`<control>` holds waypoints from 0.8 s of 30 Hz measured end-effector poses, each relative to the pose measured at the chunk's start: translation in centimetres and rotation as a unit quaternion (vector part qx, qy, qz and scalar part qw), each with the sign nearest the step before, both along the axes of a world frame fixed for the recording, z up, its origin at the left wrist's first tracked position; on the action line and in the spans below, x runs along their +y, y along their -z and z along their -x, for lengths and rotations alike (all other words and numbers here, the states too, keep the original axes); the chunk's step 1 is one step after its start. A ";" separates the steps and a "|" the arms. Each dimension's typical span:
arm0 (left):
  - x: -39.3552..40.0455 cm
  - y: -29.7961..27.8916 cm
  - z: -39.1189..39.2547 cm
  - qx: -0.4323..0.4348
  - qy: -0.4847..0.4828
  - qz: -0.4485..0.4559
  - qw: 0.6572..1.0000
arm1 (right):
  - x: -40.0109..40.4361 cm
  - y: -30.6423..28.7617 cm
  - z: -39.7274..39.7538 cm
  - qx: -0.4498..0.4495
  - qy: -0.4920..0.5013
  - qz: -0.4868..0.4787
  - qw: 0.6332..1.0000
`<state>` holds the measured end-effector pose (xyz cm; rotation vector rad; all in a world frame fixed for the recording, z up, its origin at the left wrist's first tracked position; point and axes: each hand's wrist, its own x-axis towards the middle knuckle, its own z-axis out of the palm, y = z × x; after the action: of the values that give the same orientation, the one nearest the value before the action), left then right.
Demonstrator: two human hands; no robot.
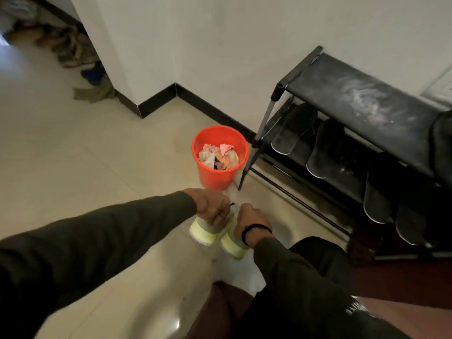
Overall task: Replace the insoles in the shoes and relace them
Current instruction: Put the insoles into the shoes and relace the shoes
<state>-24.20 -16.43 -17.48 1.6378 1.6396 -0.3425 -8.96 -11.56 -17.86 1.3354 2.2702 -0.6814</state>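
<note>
Two shoes with pale yellow heels and grey collars stand side by side on the tiled floor, heels toward me: the left shoe [204,231] and the right shoe [231,244]. My left hand [211,205] is curled over the top of the left shoe, and a dark lace end [231,204] sticks out beside its fingers. My right hand [252,220], with a black band on the wrist, is curled over the right shoe's front. Both hands hide the laces and the shoe openings, so no insole shows.
An orange bucket [215,178] with crumpled paper stands just beyond the shoes. A black shoe rack [352,99] holding several dark slippers fills the right side against the white wall. My knee [315,250] is at the lower right. A rag and a mop lie at the far left.
</note>
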 end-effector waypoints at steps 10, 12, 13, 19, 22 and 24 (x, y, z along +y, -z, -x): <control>-2.7 -22.7 -2.1 0.049 0.086 -0.100 0.990 | -3.2 -19.4 -6.1 0.170 -0.116 -0.146 0.968; -3.4 -27.1 -3.1 0.046 0.090 -0.132 0.986 | -3.6 -23.6 -7.7 0.194 -0.133 -0.183 0.955; -3.7 -29.2 -3.6 0.044 0.092 -0.150 0.984 | -3.8 -25.5 -8.4 0.205 -0.141 -0.203 0.947; -5.3 -37.1 -5.0 0.005 0.107 -0.254 0.961 | -4.9 -34.1 -12.4 0.235 -0.165 -0.304 0.908; -4.7 -37.7 -5.4 -0.012 0.109 -0.337 0.935 | -3.4 -35.5 -13.5 0.245 -0.154 -0.344 0.893; -3.3 -36.6 -5.5 -0.003 0.122 -0.404 0.906 | -1.6 -35.2 -13.7 0.235 -0.143 -0.366 0.889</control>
<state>-18.67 -19.74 19.10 2.4570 1.6756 0.2784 4.74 -13.21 17.30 1.1419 3.2396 -0.0077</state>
